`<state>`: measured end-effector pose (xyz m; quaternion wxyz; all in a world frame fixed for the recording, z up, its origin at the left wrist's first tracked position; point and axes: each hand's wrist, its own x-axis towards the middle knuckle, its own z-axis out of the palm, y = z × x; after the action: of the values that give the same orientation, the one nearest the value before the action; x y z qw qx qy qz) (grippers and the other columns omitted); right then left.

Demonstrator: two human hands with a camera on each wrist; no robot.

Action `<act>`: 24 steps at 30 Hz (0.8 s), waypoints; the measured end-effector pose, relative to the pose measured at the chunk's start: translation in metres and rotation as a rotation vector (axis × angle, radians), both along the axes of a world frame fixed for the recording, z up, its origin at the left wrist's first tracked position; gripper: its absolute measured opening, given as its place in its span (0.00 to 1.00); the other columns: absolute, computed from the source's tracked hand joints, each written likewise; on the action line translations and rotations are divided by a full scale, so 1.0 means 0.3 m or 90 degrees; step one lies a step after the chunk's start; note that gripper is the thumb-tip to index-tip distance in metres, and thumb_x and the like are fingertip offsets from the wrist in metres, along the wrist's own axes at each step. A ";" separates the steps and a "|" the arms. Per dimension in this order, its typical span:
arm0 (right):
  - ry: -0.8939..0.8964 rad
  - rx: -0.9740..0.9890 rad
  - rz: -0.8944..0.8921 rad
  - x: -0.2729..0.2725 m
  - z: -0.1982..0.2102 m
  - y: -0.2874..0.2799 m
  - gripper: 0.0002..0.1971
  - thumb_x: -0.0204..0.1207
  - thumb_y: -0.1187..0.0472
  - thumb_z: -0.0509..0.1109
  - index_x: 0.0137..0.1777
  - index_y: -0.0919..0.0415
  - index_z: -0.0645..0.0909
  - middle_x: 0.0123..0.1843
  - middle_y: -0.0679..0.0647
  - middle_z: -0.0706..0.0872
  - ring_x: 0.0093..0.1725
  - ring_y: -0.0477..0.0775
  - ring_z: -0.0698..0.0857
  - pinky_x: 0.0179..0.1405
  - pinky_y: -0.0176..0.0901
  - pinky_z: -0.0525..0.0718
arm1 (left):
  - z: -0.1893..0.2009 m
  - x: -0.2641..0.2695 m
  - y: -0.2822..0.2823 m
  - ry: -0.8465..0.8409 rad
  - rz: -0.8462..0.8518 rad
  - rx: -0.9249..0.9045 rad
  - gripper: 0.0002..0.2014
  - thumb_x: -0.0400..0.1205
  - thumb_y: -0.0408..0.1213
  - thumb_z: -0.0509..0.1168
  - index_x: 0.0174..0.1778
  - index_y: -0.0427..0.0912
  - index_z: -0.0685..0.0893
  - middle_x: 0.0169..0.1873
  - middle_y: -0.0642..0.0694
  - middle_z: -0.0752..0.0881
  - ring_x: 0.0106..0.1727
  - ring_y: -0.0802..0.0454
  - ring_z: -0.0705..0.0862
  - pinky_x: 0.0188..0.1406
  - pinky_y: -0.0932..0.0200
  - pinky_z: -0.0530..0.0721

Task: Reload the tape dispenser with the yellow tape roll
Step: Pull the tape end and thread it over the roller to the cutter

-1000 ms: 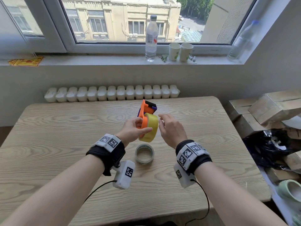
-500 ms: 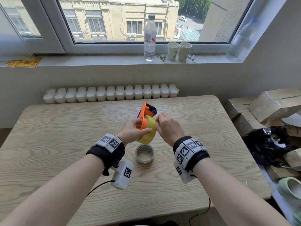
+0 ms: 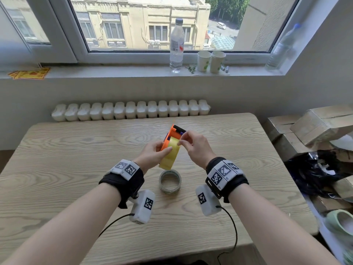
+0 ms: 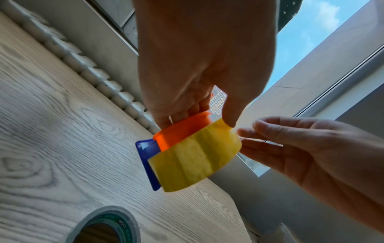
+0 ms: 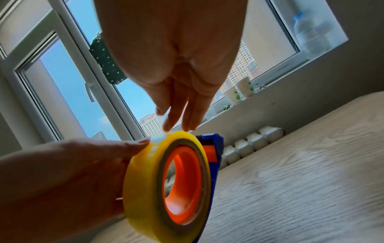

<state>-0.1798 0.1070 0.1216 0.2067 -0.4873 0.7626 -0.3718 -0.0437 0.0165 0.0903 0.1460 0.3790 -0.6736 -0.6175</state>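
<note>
Head view: the tape dispenser (image 3: 174,133) is held up above the table (image 3: 76,150), near the middle, with the yellow tape roll (image 3: 170,153) already seated on its orange hub.
Left hand (image 3: 152,155): fingers wrapped round the dispenser body from nine o'clock, thumb laid across the roll's outer face.
Right hand (image 3: 196,148): comes in from three o'clock; its fingertips (image 5: 166,128) sit on the roll's rim at twelve o'clock, thumb and forefinger drawn together as if picking at the tape end. I cannot tell whether any film is actually caught between them.
Old ring: the spent tape core (image 3: 170,181) lies flat on the table at six o'clock of the dispenser, apart from both hands.
Weight: I'd judge roll and plastic dispenser light, an easy one-handed hold.
Surface: glossy and slick outside, sticky underneath; the thin film will likely wrinkle or fold on itself.
Where to hold: dispenser by its rigid body; tape by the loose end, pulled toward the blade at twelve o'clock.
</note>
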 end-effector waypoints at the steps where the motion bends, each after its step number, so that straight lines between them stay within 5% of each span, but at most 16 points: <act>1: -0.003 -0.001 0.001 0.004 0.001 -0.002 0.04 0.77 0.64 0.67 0.47 0.64 0.82 0.46 0.60 0.88 0.47 0.56 0.85 0.53 0.52 0.83 | -0.006 0.002 -0.001 0.000 0.007 0.000 0.13 0.81 0.38 0.65 0.57 0.34 0.84 0.45 0.40 0.85 0.42 0.51 0.82 0.33 0.62 0.78; 6: -0.028 -0.009 -0.034 0.000 -0.001 0.000 0.03 0.77 0.62 0.69 0.47 0.61 0.82 0.46 0.57 0.88 0.48 0.54 0.85 0.53 0.47 0.83 | -0.011 0.017 0.005 0.027 -0.002 0.013 0.15 0.81 0.37 0.65 0.59 0.31 0.83 0.44 0.40 0.83 0.42 0.50 0.80 0.33 0.60 0.76; 12: -0.041 -0.023 -0.063 -0.009 -0.007 0.002 0.03 0.75 0.64 0.70 0.45 0.62 0.83 0.46 0.57 0.89 0.46 0.52 0.84 0.53 0.44 0.81 | 0.008 0.017 0.015 0.047 -0.038 0.038 0.12 0.81 0.36 0.64 0.59 0.36 0.83 0.39 0.50 0.84 0.35 0.63 0.82 0.33 0.67 0.77; 20: -0.039 -0.059 -0.075 -0.017 -0.015 0.024 0.03 0.73 0.64 0.73 0.43 0.63 0.85 0.43 0.55 0.88 0.44 0.49 0.85 0.43 0.31 0.79 | 0.027 0.021 0.019 0.084 -0.059 0.091 0.17 0.79 0.29 0.65 0.63 0.27 0.78 0.54 0.33 0.83 0.55 0.42 0.81 0.62 0.44 0.77; 24: -0.027 -0.071 -0.067 -0.021 -0.014 0.026 0.04 0.73 0.64 0.73 0.46 0.62 0.85 0.47 0.56 0.88 0.47 0.51 0.86 0.45 0.37 0.82 | 0.032 0.016 0.022 0.103 -0.062 0.101 0.16 0.79 0.29 0.65 0.63 0.28 0.79 0.56 0.33 0.83 0.56 0.42 0.81 0.61 0.44 0.76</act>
<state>-0.1861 0.1148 0.1174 0.1754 -0.4490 0.7607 -0.4347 -0.0389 0.0232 0.0998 0.1390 0.3054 -0.6261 -0.7039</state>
